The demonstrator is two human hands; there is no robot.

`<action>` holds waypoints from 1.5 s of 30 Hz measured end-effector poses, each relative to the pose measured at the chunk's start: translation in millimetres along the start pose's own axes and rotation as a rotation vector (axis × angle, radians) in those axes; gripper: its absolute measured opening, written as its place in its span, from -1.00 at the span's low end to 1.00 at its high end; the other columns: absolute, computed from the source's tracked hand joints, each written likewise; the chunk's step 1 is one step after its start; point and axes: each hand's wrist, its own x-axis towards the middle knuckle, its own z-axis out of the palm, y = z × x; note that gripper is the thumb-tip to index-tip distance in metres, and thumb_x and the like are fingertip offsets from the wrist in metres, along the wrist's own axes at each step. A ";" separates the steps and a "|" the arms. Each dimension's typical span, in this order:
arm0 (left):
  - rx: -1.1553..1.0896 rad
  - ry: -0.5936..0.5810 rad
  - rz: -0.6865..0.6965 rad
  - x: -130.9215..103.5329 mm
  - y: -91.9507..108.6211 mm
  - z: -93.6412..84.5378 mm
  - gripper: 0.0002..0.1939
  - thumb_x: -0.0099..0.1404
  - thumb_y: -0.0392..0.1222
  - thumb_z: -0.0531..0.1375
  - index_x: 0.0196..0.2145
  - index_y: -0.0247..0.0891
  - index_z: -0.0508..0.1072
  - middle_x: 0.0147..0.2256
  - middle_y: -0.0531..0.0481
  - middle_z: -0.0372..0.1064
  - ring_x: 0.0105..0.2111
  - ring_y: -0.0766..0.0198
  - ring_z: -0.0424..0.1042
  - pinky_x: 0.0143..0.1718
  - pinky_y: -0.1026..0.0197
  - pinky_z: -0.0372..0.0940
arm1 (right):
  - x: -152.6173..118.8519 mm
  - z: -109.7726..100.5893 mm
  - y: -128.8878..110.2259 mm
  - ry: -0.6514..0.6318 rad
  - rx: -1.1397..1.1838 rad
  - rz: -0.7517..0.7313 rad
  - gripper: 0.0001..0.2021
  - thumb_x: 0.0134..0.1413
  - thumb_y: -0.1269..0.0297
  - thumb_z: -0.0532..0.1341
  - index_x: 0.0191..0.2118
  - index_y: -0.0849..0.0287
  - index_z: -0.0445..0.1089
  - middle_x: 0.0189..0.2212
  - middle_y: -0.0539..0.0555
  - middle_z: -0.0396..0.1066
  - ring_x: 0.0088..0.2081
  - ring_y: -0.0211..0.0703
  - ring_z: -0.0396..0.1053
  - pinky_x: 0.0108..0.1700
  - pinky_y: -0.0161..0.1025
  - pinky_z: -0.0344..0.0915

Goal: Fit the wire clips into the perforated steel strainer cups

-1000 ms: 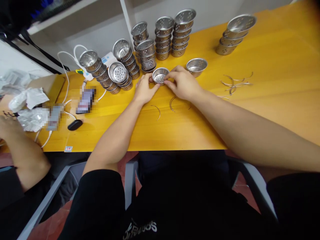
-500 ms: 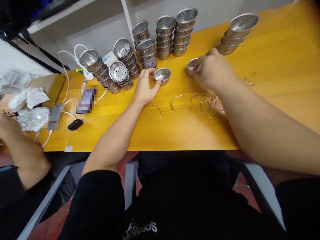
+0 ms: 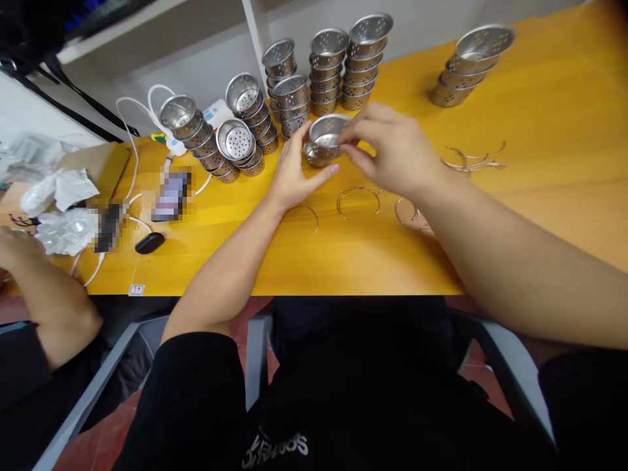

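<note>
One perforated steel cup (image 3: 324,131) sits over a lower cup (image 3: 316,157) between the hands, mid-length on the counter (image 3: 363,268); how deeply it nests cannot be told. The right hand (image 3: 398,147) pinches its near-right rim between thumb and fingers, hiding that side. The left hand (image 3: 292,171) curves openly around the left, thumb spread wide; whether its fingers touch either cup is unclear. The right wrist and forearm cover part of the thin curved wires (image 3: 342,208) lying toward the front edge; more wires (image 3: 490,165) lie farther right. Just behind the cups, stacked perforated cups (image 3: 360,69) crowd the back edge, partly masking one another, with a separate stack (image 3: 450,95) near the back edge at right. Toward the left end, a pixelated phone (image 3: 171,196) lies near a black oval case (image 3: 150,243), white cables and crumpled clear plastic (image 3: 69,222). A co-worker's hand (image 3: 18,247) is cut off at the left of view.
</note>
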 end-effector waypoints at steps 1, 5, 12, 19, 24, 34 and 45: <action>-0.005 -0.004 0.006 -0.3 0.3 -0.4 0.21 0.44 0.71 0.45 0.72 0.05 0.18 0.70 -0.32 0.35 0.74 -0.30 0.39 0.87 -0.33 0.20 | -1.0 2.4 -5.7 -0.053 0.013 -0.019 -0.53 0.78 -0.01 0.13 0.48 -0.19 0.66 0.50 0.23 0.57 0.54 0.50 0.46 0.66 0.39 0.40; 0.010 0.028 0.002 -0.2 -1.3 -2.1 0.19 0.51 0.71 0.38 0.77 0.10 0.09 0.74 -0.28 0.30 0.79 -0.27 0.34 0.90 -0.32 0.17 | -3.6 2.1 -13.0 -0.094 0.036 -0.032 -0.52 0.74 0.02 0.19 0.55 -0.13 0.59 0.54 0.27 0.51 0.49 0.48 0.52 0.60 0.33 0.45; 0.057 0.114 -0.010 0.8 -8.7 -1.5 0.31 0.52 0.74 0.31 0.84 0.14 -0.18 0.80 -0.32 0.14 0.82 -0.28 0.29 0.90 -0.31 0.21 | 1.9 4.9 30.6 -0.475 -0.165 -0.153 -0.64 0.45 0.22 0.39 0.26 -0.02 0.74 0.31 0.21 0.72 0.21 0.36 0.68 0.37 0.23 0.58; 0.041 0.096 -0.006 0.0 -8.3 -1.8 0.26 0.51 0.69 0.37 0.81 0.11 -0.06 0.79 -0.32 0.18 0.82 -0.29 0.28 0.92 -0.32 0.18 | 3.3 17.5 19.9 -0.530 -0.321 -0.081 -0.76 0.48 0.33 0.32 0.04 0.02 0.77 0.03 0.18 0.78 0.03 0.25 0.70 0.08 0.05 0.50; 0.029 0.066 -0.025 -1.3 -7.8 -2.7 0.21 0.53 0.63 0.40 0.80 0.12 -0.03 0.76 -0.31 0.23 0.81 -0.28 0.29 0.92 -0.31 0.17 | 1.3 1.5 1.3 -0.666 -0.379 0.104 -0.92 0.36 0.34 0.43 -0.14 0.02 0.70 -0.18 0.14 0.73 -0.18 0.19 0.63 -0.14 0.02 0.38; -0.011 0.066 0.076 4.0 -38.7 6.3 0.35 0.49 0.78 0.31 0.84 0.08 -0.17 0.78 -0.38 0.18 0.79 -0.30 0.33 0.88 -0.31 0.22 | -1.2 4.2 -8.2 -0.625 -0.385 0.042 -0.79 0.35 0.37 0.52 -0.28 0.12 0.51 -0.21 0.22 0.67 -0.20 0.11 0.55 -0.16 -0.04 0.21; -0.110 0.088 0.077 7.6 -61.9 12.2 0.47 0.44 0.68 0.48 0.86 0.19 -0.30 0.73 -0.35 0.26 0.74 -0.29 0.39 0.84 -0.36 0.26 | 4.6 -0.7 27.4 -0.246 0.051 0.011 -0.81 0.39 0.44 0.40 0.04 0.09 0.64 -0.20 0.14 0.66 -0.19 0.08 0.57 0.04 0.04 0.47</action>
